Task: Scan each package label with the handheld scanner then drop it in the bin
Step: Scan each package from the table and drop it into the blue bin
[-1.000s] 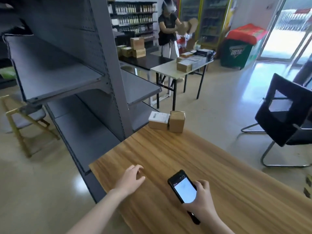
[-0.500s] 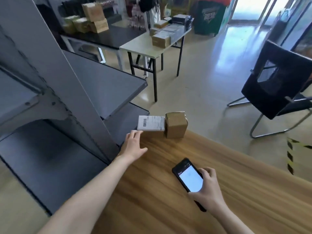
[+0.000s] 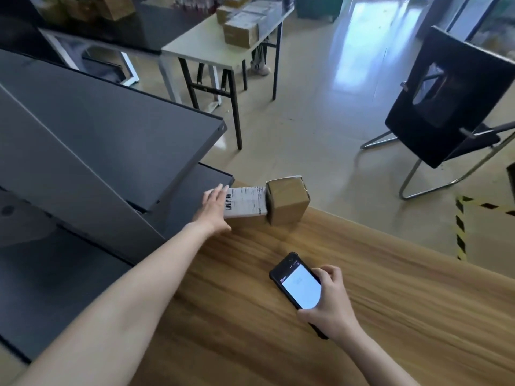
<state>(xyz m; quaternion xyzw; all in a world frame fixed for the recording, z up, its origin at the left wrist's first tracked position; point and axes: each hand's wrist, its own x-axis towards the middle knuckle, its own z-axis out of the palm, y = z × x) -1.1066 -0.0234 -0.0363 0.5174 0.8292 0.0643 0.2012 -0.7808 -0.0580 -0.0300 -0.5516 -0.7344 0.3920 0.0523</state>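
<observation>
While beside shelving (image 3: pixel 97 129) — wooden table (image 3: pixel 390 316), package (image 3: pixel 287 204).

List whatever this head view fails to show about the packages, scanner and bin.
Head view only.
Bin: outside the frame.
White label on the flat cardboard package: print too small and blurred.
Black handheld scanner: screen text too small; lower end covered by the right hand.
Brown cube-shaped cardboard box: far faces turned away.
Left hand: grip or mere touch on the flat package, unclear.
</observation>
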